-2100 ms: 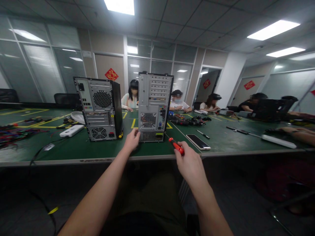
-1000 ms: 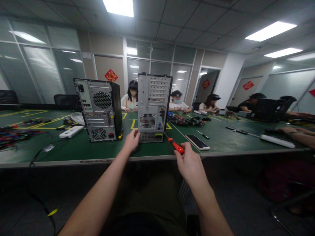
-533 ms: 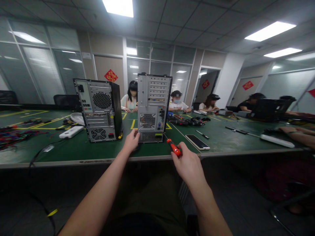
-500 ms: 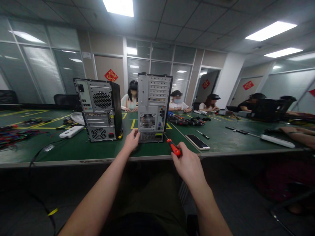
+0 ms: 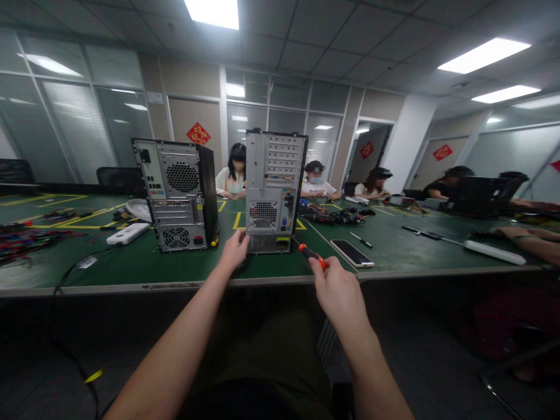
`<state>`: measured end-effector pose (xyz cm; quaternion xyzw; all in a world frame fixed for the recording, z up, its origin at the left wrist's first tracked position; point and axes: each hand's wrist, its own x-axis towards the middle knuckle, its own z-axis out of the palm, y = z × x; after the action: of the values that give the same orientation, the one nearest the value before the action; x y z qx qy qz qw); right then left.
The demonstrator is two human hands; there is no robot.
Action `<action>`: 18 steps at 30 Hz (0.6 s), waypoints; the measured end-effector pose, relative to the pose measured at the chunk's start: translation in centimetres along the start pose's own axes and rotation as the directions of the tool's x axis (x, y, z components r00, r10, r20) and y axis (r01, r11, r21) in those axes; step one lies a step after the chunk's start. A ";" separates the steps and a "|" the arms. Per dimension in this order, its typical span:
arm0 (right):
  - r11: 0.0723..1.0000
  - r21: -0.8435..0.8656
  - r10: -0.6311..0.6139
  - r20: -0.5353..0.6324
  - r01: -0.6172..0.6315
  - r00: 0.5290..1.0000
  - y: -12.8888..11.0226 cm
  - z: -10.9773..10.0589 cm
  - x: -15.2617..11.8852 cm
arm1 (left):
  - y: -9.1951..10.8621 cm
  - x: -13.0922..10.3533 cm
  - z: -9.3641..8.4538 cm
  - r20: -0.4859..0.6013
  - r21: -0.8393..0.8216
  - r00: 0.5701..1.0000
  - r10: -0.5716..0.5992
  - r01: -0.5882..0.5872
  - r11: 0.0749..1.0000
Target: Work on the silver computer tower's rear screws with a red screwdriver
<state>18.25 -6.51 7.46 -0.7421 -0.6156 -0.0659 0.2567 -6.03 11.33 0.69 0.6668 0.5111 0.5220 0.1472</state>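
A grey computer tower [image 5: 269,192] stands upright on the green table, its back panel facing me. My left hand [image 5: 236,249] grips its lower left edge; some fingers are hidden along the side. In my right hand [image 5: 339,286] is a red-and-black screwdriver [image 5: 311,255], held closed around the handle. Its thin shaft points up and left, with the tip at the tower's lower right rear edge. Whether the tip sits in a screw is too small to tell. To the left stands a second, black-sided computer tower [image 5: 177,192], also showing its back.
A phone [image 5: 351,253] and a small pen-like tool [image 5: 361,240] lie right of the screwdriver. Bundled black cables [image 5: 336,213] are behind. A white power strip [image 5: 128,233] and coloured wires [image 5: 30,245] lie left. Several people sit across the table.
My right hand has shifted slightly right and turned, and more of the screwdriver's black grip shows. My left hand and both towers have stayed in place.
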 end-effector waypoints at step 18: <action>0.998 0.040 -0.037 -0.031 0.038 0.999 0.3 0.6 0.1 | 0.0 0.0 0.0 0.009 -0.023 1.000 0.004 -0.003 1.000</action>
<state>18.41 -6.22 6.93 -0.7240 -0.6267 -0.0691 0.2798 -6.06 11.31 0.67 0.6685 0.5033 0.5248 0.1563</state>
